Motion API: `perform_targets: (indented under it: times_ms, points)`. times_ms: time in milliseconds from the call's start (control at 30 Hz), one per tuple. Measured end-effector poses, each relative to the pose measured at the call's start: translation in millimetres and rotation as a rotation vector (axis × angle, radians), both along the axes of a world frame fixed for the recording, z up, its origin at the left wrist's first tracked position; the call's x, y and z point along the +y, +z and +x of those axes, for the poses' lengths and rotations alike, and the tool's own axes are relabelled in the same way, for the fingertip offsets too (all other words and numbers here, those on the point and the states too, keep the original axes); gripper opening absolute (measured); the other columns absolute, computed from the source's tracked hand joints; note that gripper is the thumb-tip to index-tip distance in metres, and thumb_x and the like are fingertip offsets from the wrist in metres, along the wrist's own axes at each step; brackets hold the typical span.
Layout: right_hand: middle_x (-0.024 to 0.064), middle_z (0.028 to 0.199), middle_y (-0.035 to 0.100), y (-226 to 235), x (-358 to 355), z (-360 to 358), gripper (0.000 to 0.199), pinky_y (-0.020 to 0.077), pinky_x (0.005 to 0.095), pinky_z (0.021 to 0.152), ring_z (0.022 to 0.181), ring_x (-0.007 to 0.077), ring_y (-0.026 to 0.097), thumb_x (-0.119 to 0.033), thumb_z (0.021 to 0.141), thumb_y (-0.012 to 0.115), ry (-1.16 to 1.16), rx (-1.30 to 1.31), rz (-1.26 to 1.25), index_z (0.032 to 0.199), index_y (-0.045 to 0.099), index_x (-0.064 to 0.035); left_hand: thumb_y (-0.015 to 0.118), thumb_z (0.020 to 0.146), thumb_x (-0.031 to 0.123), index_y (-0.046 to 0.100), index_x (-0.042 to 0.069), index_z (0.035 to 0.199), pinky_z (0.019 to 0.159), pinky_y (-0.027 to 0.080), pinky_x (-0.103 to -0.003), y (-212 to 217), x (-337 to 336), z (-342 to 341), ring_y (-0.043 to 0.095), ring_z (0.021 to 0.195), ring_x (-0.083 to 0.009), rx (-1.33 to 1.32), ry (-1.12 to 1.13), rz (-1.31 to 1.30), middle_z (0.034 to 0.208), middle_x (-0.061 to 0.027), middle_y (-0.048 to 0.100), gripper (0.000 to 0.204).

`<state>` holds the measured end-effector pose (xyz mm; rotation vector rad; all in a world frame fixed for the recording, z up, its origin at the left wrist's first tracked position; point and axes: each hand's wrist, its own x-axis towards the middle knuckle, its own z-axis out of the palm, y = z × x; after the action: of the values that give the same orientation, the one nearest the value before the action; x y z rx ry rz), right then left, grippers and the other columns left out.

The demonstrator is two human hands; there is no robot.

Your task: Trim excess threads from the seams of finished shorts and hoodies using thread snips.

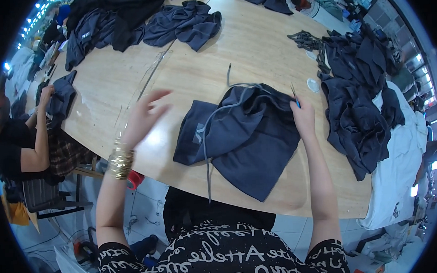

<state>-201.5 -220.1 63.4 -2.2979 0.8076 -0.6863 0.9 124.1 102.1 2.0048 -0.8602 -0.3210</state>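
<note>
The dark blue garment (270, 156) lies on the wooden worktop (273, 46), right in front of the person. It is folded and bunched up. A long grey cord (206, 147) runs across it. One end of the cord sticks out past the garment's far side, and the other end hangs down at its near side. A small patch (199, 133) with a pale mark is on the garment's left part.

The left hand (145, 117) is up in the air, to the left of the garment and apart from it. Its fingers are spread, and it looks blurry. Gold bracelets (120, 161) go around that wrist.

The right hand (304, 119) is at the garment's right edge, touching it. It is curled around a small blue tool (297, 103) with a thin, pointy tip. I cannot tell if it pinches the cloth too.

To the right of the garment is a big dark pile of clothes (356, 111). More dark clothes (182, 28) lie past its far side. Far to the left of the garment, another person (31, 154) has a hand on dark cloth (63, 102).
</note>
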Motion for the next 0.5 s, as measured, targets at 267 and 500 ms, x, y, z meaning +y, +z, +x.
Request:
perform_targets:
  times_ms: [267,500]
  points:
    - [-0.0011,0.078,0.059,224,81,-8,0.022,0.0436,0.0194,0.069,0.071,0.0053,0.053,-0.008,0.075,0.060,0.487,-0.281,0.053,0.096,0.064,-0.0011,0.060,0.082,0.007,0.052,0.006,0.122,0.085,0.047,-0.035,73,-122,-31,0.061,0.096,-0.0251,-0.157,-0.399,0.088,0.105,-0.0132,0.064,0.042]
    - [0.0004,0.070,0.055,240,33,-58,0.019,0.0382,0.0246,0.063,0.068,0.0074,0.048,-0.014,0.077,0.067,0.404,0.216,-0.028,0.083,0.062,0.0036,0.054,0.075,-0.016,0.050,0.009,0.125,0.089,0.046,-0.024,148,-78,-5,0.057,0.102,-0.0104,0.184,-0.744,0.182,0.110,-0.0024,0.061,0.056]
